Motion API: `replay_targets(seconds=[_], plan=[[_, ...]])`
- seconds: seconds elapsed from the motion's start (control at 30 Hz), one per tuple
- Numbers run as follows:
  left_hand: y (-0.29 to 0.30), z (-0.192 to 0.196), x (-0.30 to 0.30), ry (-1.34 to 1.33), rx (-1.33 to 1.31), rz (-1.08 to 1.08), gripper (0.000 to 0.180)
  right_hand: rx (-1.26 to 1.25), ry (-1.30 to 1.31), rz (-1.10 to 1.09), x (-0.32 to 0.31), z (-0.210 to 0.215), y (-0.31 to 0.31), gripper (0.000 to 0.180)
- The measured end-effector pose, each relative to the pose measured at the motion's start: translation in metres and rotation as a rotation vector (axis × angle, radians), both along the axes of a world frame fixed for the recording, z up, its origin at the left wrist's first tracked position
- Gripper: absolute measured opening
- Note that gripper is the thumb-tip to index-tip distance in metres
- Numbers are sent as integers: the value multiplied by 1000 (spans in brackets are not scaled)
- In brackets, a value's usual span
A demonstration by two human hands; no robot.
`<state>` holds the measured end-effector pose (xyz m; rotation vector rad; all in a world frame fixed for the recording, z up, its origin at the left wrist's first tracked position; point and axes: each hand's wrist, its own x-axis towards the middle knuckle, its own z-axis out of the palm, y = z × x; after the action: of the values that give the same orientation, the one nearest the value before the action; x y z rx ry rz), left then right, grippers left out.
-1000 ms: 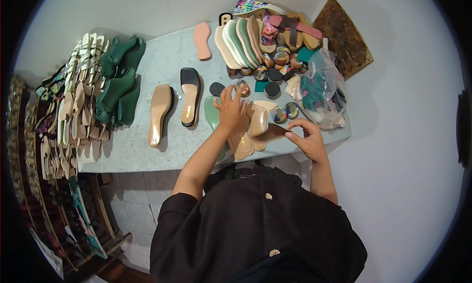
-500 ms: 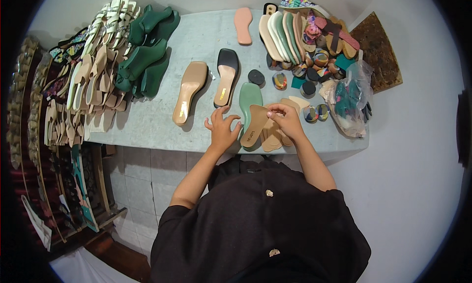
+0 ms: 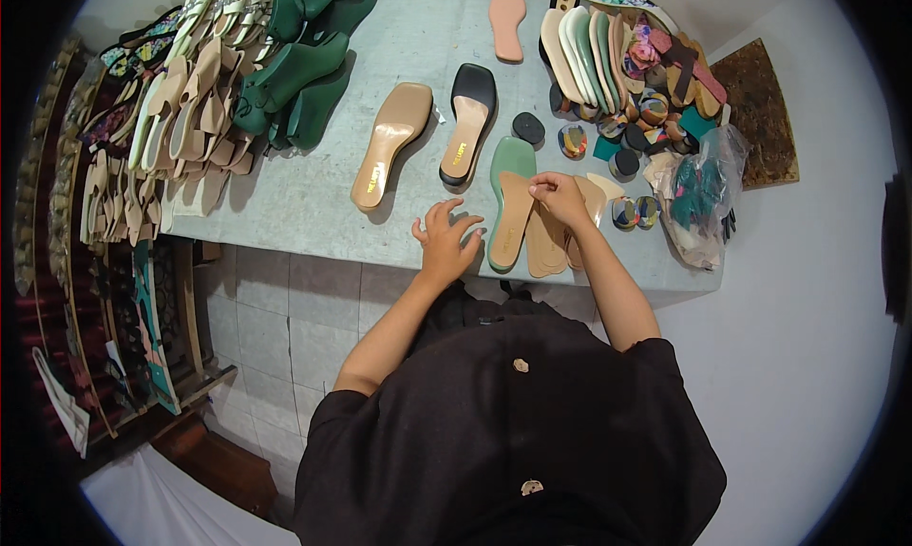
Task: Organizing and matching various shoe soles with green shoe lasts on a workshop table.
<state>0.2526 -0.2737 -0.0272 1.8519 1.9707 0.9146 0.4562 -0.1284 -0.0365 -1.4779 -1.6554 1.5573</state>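
My right hand [image 3: 562,202] pinches the upper edge of a tan insole [image 3: 514,221] that has lettering on its heel part. The insole lies over the lower part of a green shoe sole [image 3: 513,155], whose rounded toe end shows beyond it. Left of the sole, my left hand [image 3: 443,246] is held with its fingers spread and nothing in them. Partly under my right hand and wrist, several loose tan insoles [image 3: 545,250] lie on the table. Farther left are a black sole with a tan insole [image 3: 468,119] and a tan sole [image 3: 393,142].
The table [image 3: 304,218] has a pink insole [image 3: 507,24] at the back. Green shoes [image 3: 318,100] and cream sandals [image 3: 180,119] are piled at the left. A row of upright soles [image 3: 584,57], patterned heel blocks [image 3: 573,141] and a plastic bag [image 3: 703,199] stand at the right.
My right hand has brought the tan insole down against the green sole, more in line with it. My left hand stays spread beside it. The whole view has shifted slightly.
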Motion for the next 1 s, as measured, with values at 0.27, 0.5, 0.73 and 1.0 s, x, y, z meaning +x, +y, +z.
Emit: replay_targets(seconds=[0.27, 0.5, 0.73, 1.0], plan=[[-2, 1, 5, -24, -53, -49, 22, 127, -81, 28, -10, -8, -3, 19], [5, 12, 14, 36, -220, -20, 30, 168, -91, 30, -9, -6, -5, 19], [5, 6, 17, 25, -350, -13, 34, 202, -186, 37, -14, -8, -6, 19], [-6, 6, 12, -92, -316, 61, 33, 211, -143, -5, -30, -2, -15, 16]])
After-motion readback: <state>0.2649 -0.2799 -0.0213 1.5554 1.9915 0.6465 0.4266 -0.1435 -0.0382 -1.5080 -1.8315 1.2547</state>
